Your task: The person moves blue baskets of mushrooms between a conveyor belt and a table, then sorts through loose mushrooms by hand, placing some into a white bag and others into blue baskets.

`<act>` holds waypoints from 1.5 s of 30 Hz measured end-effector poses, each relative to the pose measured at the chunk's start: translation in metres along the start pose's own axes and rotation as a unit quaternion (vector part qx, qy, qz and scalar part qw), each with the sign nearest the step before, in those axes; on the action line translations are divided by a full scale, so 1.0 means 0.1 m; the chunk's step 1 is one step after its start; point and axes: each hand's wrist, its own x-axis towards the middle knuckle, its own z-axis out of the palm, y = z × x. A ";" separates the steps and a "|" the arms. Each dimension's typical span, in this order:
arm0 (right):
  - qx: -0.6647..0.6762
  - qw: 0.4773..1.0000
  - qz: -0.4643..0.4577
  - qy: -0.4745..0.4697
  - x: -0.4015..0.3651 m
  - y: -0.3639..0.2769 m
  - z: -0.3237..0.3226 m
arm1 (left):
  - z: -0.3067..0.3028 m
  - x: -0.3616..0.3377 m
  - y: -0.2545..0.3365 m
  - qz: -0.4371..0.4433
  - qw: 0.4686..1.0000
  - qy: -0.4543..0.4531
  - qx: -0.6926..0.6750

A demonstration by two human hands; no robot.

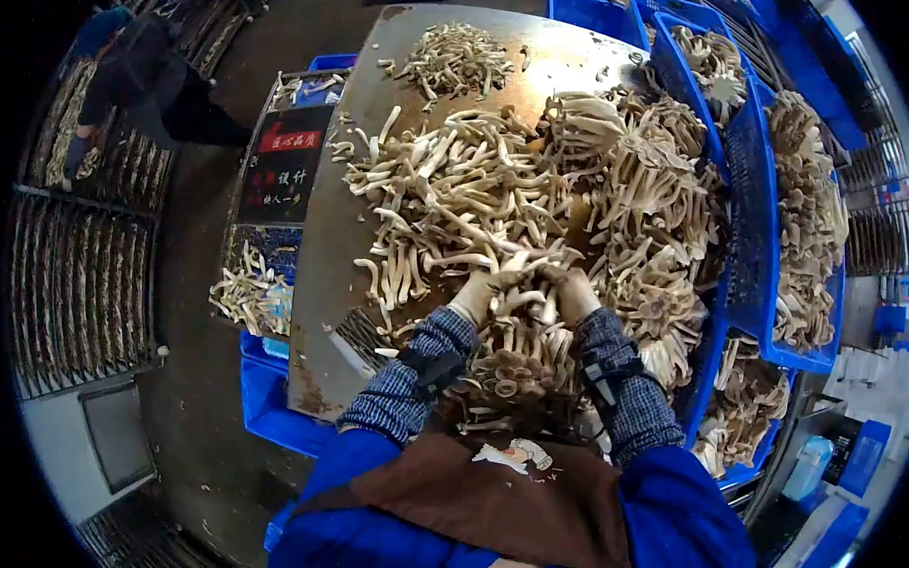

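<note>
Both of my hands are close together at the near middle of a metal table [324, 279], in among long-stemmed mushrooms. My left hand [478, 294] is closed round mushroom stems, its fingers partly hidden by them. Just to its right, my right hand [573, 292] curls over mushrooms [523, 304] between the two hands. Beyond them lies a wide heap of loose mushrooms [461, 184]. Clumps of joined mushrooms [642, 197] are stacked to the right. Below my hands, near my apron, is a bunch with brown caps [513, 372].
A smaller mushroom pile [457, 59] lies at the table's far end. Blue crates [753, 243] of mushrooms line the right side. At left are a crate with loose mushrooms [250, 296], drying racks [84, 287] and another person [152, 84] bending over a rack.
</note>
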 end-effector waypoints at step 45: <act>-0.378 0.889 -0.241 -0.093 -0.18 0.17 0.28 | 0.07 -0.72 -0.12 0.079 0.996 -0.028 -0.035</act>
